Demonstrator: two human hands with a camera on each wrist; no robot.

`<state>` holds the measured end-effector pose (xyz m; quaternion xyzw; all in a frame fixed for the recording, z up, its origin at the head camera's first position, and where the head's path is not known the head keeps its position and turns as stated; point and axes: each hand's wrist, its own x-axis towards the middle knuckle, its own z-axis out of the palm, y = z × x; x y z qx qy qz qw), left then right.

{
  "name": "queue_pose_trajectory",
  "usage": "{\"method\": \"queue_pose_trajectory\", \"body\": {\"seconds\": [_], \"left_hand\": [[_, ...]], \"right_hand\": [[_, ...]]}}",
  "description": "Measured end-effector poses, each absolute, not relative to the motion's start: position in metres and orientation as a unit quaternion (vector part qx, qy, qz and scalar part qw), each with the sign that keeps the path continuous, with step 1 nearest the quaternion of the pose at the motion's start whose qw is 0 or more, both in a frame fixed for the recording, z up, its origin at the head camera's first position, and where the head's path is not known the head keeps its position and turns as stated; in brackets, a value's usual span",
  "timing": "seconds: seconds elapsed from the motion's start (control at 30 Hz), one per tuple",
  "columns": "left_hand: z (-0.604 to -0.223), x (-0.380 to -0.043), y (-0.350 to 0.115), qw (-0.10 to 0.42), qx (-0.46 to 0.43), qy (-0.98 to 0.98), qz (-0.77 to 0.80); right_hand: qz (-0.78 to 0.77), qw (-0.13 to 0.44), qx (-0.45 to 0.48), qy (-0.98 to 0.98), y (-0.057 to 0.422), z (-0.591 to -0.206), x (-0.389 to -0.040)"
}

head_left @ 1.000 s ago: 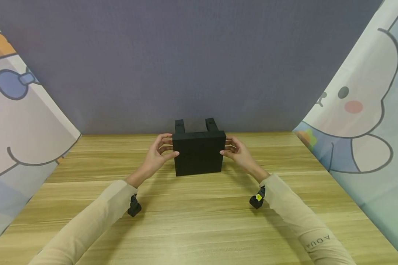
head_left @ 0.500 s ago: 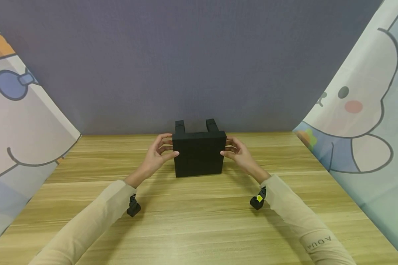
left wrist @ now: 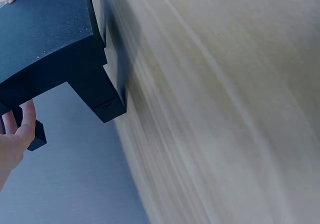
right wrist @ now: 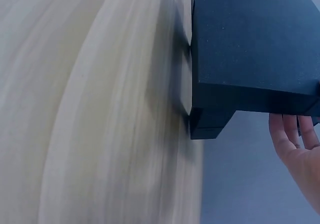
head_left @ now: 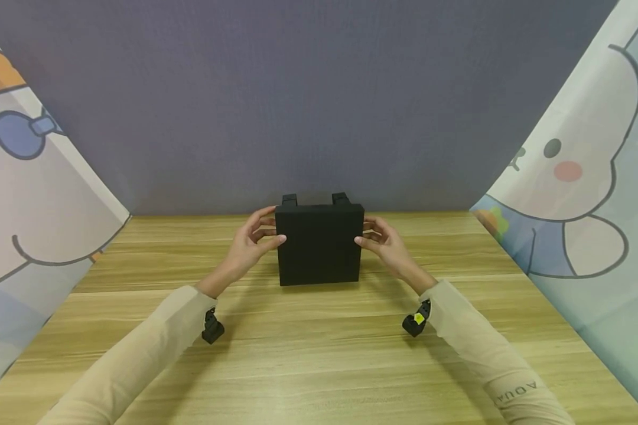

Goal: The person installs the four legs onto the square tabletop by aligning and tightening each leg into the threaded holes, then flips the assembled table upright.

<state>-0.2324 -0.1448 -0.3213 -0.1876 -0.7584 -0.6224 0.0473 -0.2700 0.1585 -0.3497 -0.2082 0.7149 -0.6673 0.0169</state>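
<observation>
A small black stool-like piece with a flat square top [head_left: 319, 245] and block legs [head_left: 342, 199] is held between my two hands, its top facing me. My left hand [head_left: 247, 245] pinches its left side, the thumb on the front face and the fingers at the side edge. On the opposite side my right hand [head_left: 390, 245] grips in the same way. The left wrist view shows a leg [left wrist: 102, 96] pointing towards the wall, close to the table surface. In the right wrist view a narrow light strip runs beside the lower edge; whether that edge touches the table, I cannot tell.
The wood-grain table [head_left: 319, 354] ends at a grey back wall [head_left: 319, 106] just behind the legs. Cartoon-printed cloth panels [head_left: 37, 195] stand at left and right. A small black device [head_left: 212, 326] is strapped to each wrist.
The stool-like piece has tilted so its top faces me more squarely and less of the legs shows. Both hands have risen slightly with it, keeping their hold.
</observation>
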Motion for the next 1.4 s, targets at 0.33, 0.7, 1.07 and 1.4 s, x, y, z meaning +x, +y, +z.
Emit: {"method": "queue_pose_trajectory", "body": {"seconds": [0.33, 0.7, 1.07, 1.4], "left_hand": [[-0.321, -0.238, -0.145, 0.042, -0.178, -0.760, -0.624], [-0.321, -0.244, -0.145, 0.060, -0.167, -0.751, -0.635], [-0.319, -0.247, -0.145, 0.043, -0.146, -0.735, -0.660], [-0.318, -0.246, -0.146, 0.026, -0.132, -0.730, -0.670]], "right_hand": [[-0.673, 0.009, -0.187, 0.716, 0.158, -0.340, -0.265], [-0.676, -0.003, -0.179, 0.715, 0.157, -0.333, -0.263], [-0.671, -0.002, -0.166, 0.723, 0.157, -0.328, -0.261], [-0.668, -0.008, -0.148, 0.729, 0.154, -0.328, -0.262]]}}
